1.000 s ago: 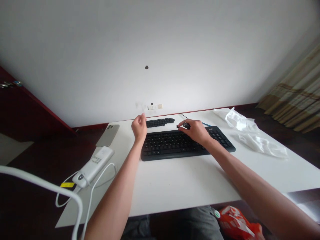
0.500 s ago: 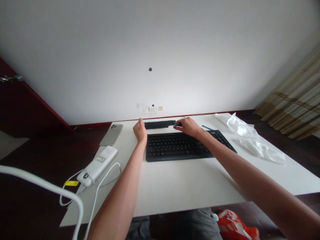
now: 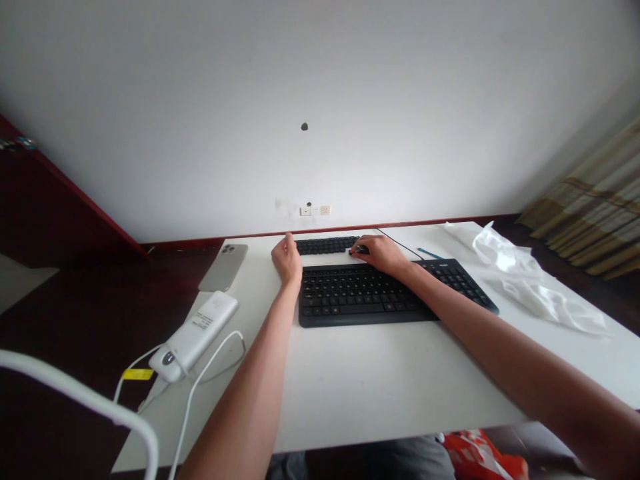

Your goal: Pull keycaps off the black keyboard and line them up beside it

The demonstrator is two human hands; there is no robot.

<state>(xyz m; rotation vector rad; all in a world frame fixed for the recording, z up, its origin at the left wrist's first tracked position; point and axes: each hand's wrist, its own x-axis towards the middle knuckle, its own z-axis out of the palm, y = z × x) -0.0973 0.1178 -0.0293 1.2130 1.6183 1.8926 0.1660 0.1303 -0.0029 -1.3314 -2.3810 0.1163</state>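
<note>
Left hand: the left hand (image 3: 287, 257) rests on its edge at the left end of the strip of black keycaps (image 3: 326, 245), thumb up. Its fingers are curled loosely inward, and I cannot tell whether they enclose anything. It seems set there as a stop against that end of the strip.
Right hand: the right hand (image 3: 377, 252) reaches over the far edge of the keyboard (image 3: 370, 297), with the forearm crossing the keys. Its fingers are drawn together, pinching a small black piece (image 3: 361, 251).
Small black piece: it sits at the right end of the strip, touching or just beside the last cap. The fingertip pinch suits a part this small.
Keyboard: it lies flat, mid-bench, just in front of the strip and parallel to it.
Bench: the white bench (image 3: 360, 387) also carries a phone (image 3: 226, 267), face down, and a power bank (image 3: 197, 333) with a white cable (image 3: 200, 380). All three lie well to the left.
Right side: crumpled clear plastic wrap (image 3: 520, 280) lies apart from both hands.
</note>
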